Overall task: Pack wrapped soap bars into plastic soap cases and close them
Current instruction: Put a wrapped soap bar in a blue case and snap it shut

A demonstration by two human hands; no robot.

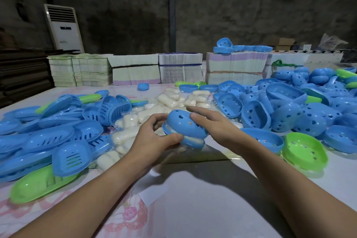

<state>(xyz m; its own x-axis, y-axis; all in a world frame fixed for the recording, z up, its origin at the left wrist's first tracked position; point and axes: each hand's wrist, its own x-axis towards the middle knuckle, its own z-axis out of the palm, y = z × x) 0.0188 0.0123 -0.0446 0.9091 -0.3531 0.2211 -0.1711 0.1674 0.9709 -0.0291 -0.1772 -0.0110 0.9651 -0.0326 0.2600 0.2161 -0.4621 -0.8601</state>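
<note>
- The left hand (154, 135) curls round the near end of a blue case (185, 127), thumb lying along its lower front edge and fingers bent behind it.
- The right hand (210, 121) grips the lid (183, 121) from the far right side, fingertips pressed on its domed, perforated top.
- The case is held just above the table (193, 199) at centre; the lid sits tilted over the base (193, 142), not seated flush.
- A white wrapped soap (193, 138) shows in the gap between lid and base.
- A heap of wrapped soaps (173, 100) lies just behind the hands, trailing down to the left.
- Left of the hands lies a pile of blue slotted lids (48, 131), with a green tray (38, 183) at its near edge.
- On the right, blue bases (289, 112) pile up, with a green base (305, 150) close to the right forearm.
- Bare table lies between the forearms and towards the near edge.
- Stacked paper bundles (179, 69) line the far edge.
</note>
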